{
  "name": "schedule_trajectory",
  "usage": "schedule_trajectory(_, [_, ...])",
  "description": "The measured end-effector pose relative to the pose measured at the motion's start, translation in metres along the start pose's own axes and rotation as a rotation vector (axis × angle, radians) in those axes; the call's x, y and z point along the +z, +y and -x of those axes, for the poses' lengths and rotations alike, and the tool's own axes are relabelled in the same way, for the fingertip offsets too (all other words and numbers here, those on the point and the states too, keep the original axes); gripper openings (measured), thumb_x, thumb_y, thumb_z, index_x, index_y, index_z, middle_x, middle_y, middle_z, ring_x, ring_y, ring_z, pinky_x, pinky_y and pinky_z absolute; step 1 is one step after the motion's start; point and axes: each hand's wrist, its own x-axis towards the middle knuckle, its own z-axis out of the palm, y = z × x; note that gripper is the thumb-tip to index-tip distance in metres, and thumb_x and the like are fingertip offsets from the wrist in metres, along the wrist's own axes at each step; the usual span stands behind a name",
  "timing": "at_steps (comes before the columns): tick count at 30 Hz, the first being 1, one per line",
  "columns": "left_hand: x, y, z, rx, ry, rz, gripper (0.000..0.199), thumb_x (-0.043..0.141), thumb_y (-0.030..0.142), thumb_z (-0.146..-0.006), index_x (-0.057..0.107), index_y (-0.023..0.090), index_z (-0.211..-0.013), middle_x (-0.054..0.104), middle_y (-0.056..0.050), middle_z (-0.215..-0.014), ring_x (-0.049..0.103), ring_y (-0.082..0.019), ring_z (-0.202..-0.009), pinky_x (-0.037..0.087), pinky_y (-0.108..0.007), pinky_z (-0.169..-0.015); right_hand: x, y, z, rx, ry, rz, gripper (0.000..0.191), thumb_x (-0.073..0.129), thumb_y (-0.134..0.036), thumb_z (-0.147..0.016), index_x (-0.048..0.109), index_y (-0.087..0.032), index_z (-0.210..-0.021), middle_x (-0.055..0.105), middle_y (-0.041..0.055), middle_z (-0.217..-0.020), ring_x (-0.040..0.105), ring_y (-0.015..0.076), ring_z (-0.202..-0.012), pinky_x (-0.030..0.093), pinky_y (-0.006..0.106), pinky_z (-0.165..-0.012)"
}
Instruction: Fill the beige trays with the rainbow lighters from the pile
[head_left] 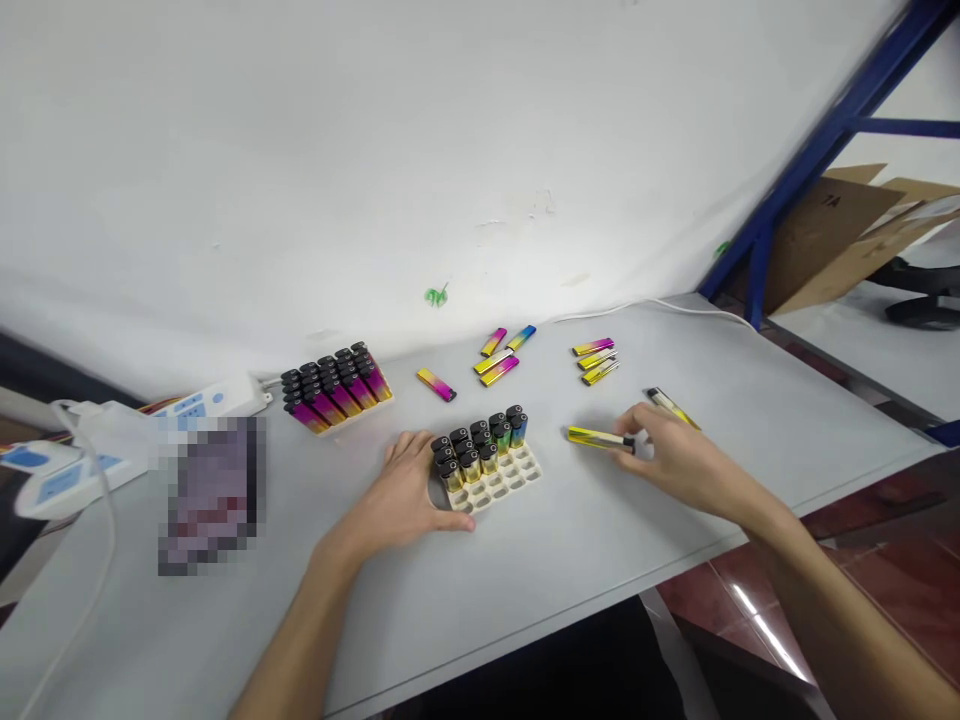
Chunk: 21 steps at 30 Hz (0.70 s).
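In the head view, my left hand [401, 500] grips the left side of a cream slotted tray [498, 493], thumb along the front and fingers behind. Several black-topped lighters [489, 459] stand upright in its rear and left slots, with gold, green and blue bodies; slots at the front right hold nothing. To the right of the tray, my right hand [667, 455] pinches the black-topped end of a yellow lighter [595, 437], which points left, low over the table. Another yellow lighter [681, 410] lies just behind that hand, partly hidden by it.
A full tray of purple-gold lighters [345, 395] stands at the back left. Loose lighters lie near the wall, including a pink-yellow one [435, 384] and a group of three [597, 361]. White power strips [187, 412] and a pixelated item [217, 490] are at left; cardboard boxes [825, 230] at right.
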Motion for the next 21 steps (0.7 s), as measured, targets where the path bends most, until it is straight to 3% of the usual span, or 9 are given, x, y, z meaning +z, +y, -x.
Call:
schedule_trajectory(5, [-0.001,0.001,0.001,0.014,-0.006,0.007,0.086,0.082,0.067,-0.056,0.057,0.025,-0.127,0.055,-0.009,-0.125,0.045,-0.037,-0.120,0.035,-0.050,-0.105,-0.008,-0.028,-0.026,-0.050,-0.115,-0.569,0.025,0.059,-0.048,-0.091,0.056,-0.023,-0.095,0.072,0.0088,-0.104,0.066,0.0238,-0.093,0.050,0.038,-0.082])
schedule_trajectory(8, [-0.001,0.001,0.001,0.016,-0.011,0.019,0.083,0.082,0.067,-0.056,0.059,0.025,-0.124,0.056,-0.009,-0.123,0.046,-0.037,-0.118,0.038,-0.050,-0.103,0.005,-0.046,-0.041,-0.085,-0.181,-0.785,0.024,0.052,-0.048,-0.096,0.047,-0.025,-0.098,0.067,0.0005,-0.075,0.062,0.0180,-0.069,0.049,0.035,-0.071])
schedule_trajectory(10, [-0.001,0.001,0.001,0.008,-0.008,0.018,0.084,0.082,0.068,-0.056,0.059,0.024,-0.123,0.056,-0.009,-0.124,0.046,-0.037,-0.117,0.039,-0.050,-0.102,0.019,-0.055,-0.053,-0.102,-0.182,-0.851,0.023,0.050,-0.048,-0.097,0.045,-0.025,-0.097,0.051,-0.0075,-0.060,0.048,0.0124,-0.053,0.042,0.028,-0.057])
schedule_trajectory(13, [-0.001,0.000,0.001,-0.010,-0.001,0.006,0.086,0.082,0.069,-0.054,0.058,0.023,-0.122,0.055,-0.010,-0.124,0.046,-0.037,-0.117,0.038,-0.050,-0.102,0.040,-0.060,-0.068,-0.090,-0.134,-0.918,0.026,0.049,-0.049,-0.097,0.051,-0.024,-0.098,0.036,-0.0092,-0.061,0.032,0.0087,-0.048,0.028,0.024,-0.047])
schedule_trajectory(21, [-0.001,0.004,0.002,-0.003,-0.024,-0.015,0.086,0.082,0.068,-0.058,0.056,0.024,-0.128,0.054,-0.008,-0.125,0.046,-0.035,-0.118,0.037,-0.050,-0.103,0.064,-0.055,-0.068,-0.081,-0.097,-0.885,0.042,0.042,-0.058,-0.098,0.054,-0.022,-0.116,0.049,-0.0050,-0.067,0.047,0.0119,-0.053,0.039,0.025,-0.048])
